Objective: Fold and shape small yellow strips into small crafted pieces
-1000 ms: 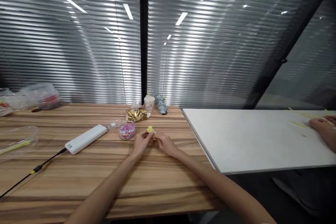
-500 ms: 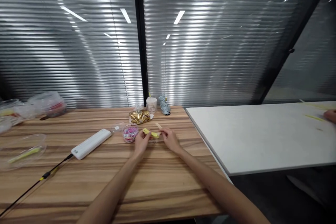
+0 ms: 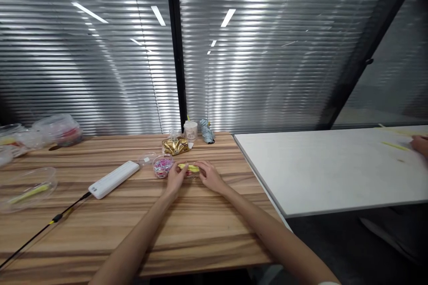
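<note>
A soft-looking yellow strip (image 3: 191, 168) spans the gap between my two hands, just above the wooden table. My left hand (image 3: 175, 179) pinches its left end between thumb and fingers. At the right end, the fingers of my right hand (image 3: 211, 177) are closed on it; whether they also hold the pale flat stick is hidden. Partly under the strip is a small clear container, mostly covered by my hands. A clear round tub (image 3: 162, 167) of pink and purple bits stands just left of my left hand.
Behind my hands are a gold foil packet (image 3: 175, 145), a paper cup (image 3: 191, 131) and a blue-grey wrapped bundle (image 3: 207, 132). A white power bank (image 3: 114, 179) with a black cable lies left. Another person's hand (image 3: 420, 144) rests at the white table (image 3: 310, 173).
My right hand has come in against the yellow strip's right end. The pale stick that stuck up from its fingers no longer shows. The view has shifted slightly.
</note>
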Motion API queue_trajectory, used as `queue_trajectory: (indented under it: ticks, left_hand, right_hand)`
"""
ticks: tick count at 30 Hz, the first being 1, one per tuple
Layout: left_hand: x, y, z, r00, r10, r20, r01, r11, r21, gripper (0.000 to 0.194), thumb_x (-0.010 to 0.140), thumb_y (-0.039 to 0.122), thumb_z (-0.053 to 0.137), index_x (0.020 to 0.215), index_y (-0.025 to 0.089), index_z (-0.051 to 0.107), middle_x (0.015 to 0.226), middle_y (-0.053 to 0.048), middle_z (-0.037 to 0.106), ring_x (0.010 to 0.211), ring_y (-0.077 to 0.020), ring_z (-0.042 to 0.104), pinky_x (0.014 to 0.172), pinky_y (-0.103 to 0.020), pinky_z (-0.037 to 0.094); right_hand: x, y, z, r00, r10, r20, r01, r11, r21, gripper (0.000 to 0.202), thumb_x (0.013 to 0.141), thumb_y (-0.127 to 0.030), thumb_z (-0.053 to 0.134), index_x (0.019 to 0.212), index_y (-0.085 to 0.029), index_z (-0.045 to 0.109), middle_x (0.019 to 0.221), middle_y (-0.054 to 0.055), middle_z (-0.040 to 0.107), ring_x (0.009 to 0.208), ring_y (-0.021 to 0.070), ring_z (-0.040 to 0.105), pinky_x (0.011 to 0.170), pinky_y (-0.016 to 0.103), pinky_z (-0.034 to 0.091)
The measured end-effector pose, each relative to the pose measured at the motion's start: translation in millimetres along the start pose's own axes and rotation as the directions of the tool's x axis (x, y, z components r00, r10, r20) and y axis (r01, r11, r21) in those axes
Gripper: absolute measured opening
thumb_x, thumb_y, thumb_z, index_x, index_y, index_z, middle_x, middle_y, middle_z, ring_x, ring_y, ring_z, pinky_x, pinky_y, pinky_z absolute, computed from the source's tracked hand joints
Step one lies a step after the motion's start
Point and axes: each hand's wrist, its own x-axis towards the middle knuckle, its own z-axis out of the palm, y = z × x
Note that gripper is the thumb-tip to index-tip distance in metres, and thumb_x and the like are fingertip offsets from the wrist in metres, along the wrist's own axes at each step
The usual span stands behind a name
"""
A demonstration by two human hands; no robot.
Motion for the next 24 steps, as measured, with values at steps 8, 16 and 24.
queue_trajectory:
  ticks: [8,16,24]
  left_hand:
    - [-0.7,0.6,-1.6,0.998,-0.058,-0.039,0.056,0.997,-0.050,0.036,0.056,0.032,0.073,0.081,0.012,0.057,0.062,-0.001,0.062,0.056,-0.0115,0.060,0.061,-0.026,0.050]
    - [-0.4,4.4,-4.2,0.997,-0.042,-0.067,0.043,0.999,0.008,0.045,0.052,0.041,0.073,0.080,0.009,0.061,0.056,0.000,0.058,0.052,-0.0093,0.054,0.052,-0.021,0.042]
    - [-1.6,2.5,-2.2,0.996,-0.078,-0.038,0.076,0.996,-0.053,0.044,0.055,0.037,0.072,0.087,0.011,0.060,0.062,0.000,0.059,0.054,-0.0095,0.055,0.057,-0.023,0.046]
  right_hand:
    - [0.0,1.6,2.0,0.990,0.116,-0.079,-0.118,0.993,-0.009,0.027,0.076,-0.007,0.047,0.096,-0.018,0.061,0.090,0.005,0.063,0.083,0.0158,0.056,0.076,0.028,0.043]
    - [0.9,5.5,-0.4,0.952,0.263,-0.153,-0.283,0.951,-0.127,0.027,0.074,-0.004,0.047,0.093,-0.017,0.062,0.091,0.007,0.062,0.088,0.0195,0.052,0.079,0.032,0.041]
    - [0.2,-5.1,-0.5,0.994,0.065,-0.083,-0.071,0.995,-0.073,0.040,0.077,-0.014,0.050,0.116,-0.018,0.049,0.110,0.009,0.055,0.103,0.0198,0.046,0.090,0.036,0.037]
